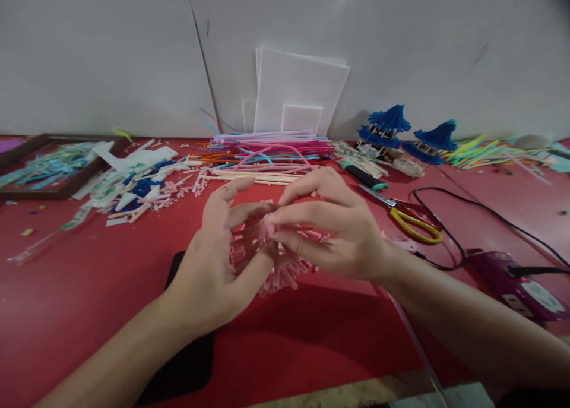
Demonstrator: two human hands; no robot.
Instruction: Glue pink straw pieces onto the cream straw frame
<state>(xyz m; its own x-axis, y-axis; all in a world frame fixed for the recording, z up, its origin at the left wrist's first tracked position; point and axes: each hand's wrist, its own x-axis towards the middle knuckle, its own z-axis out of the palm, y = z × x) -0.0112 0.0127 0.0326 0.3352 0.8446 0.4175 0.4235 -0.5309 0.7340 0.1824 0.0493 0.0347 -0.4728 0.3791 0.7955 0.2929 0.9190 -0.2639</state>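
Observation:
Between my two hands is a pink fringed piece [285, 275], built of many short fuzzy strips like cut pipe cleaners that fan outward and down. My left hand [218, 253] curls around its left side, with thumb and fingers closed on it near the top. From the right, my right hand [333, 224] pinches the top of the same piece with thumb and fingertips. Fingers cover much of its upper part and far side. Under my left forearm lies a flat black object [191, 360] that looks like a phone.
Pipe cleaners [271, 146] and wooden sticks [249, 176] lie at the back. Scraps [142, 188] and a brown frame [66, 188] are left. On the right are blue tiered roof models [387, 126], yellow-handled scissors [414, 224], a black cable [490, 206] and a purple power strip [512, 283].

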